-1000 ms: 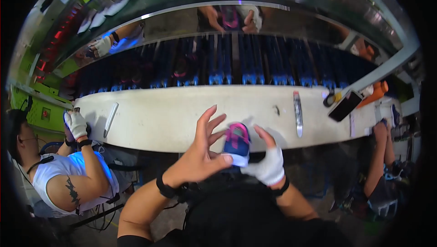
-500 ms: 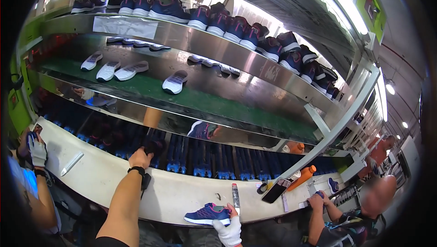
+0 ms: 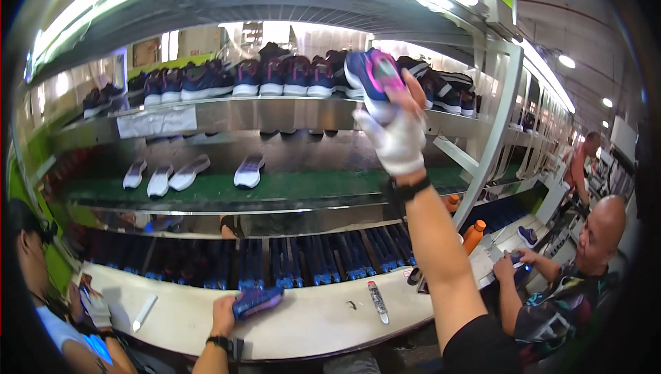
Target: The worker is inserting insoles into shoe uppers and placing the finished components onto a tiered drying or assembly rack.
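My right hand (image 3: 397,138), in a white glove with bare fingertips, is raised to the top shelf (image 3: 227,113). It grips a navy sneaker (image 3: 372,74) with pink trim and a white sole, tilted in front of the row of navy sneakers (image 3: 272,79). Low over the white bench (image 3: 303,329), my bare left hand (image 3: 224,314) is closed round one end of a dark blue shoe (image 3: 257,302) with a purplish edge. Its fingers are partly hidden by that shoe.
Several white soles (image 3: 249,171) lie on the green middle shelf (image 3: 292,191). Below it runs a row of dark slats (image 3: 289,262) with blue ends. A narrow tool (image 3: 377,302), a white marker-like stick (image 3: 144,313) and an orange bottle (image 3: 474,236) are on the bench. Co-workers sit at both sides.
My right hand has lifted the sneaker from the bench up to the top shelf. My left hand has drawn a dark shoe from the slats onto the bench side. The view has tilted upward.
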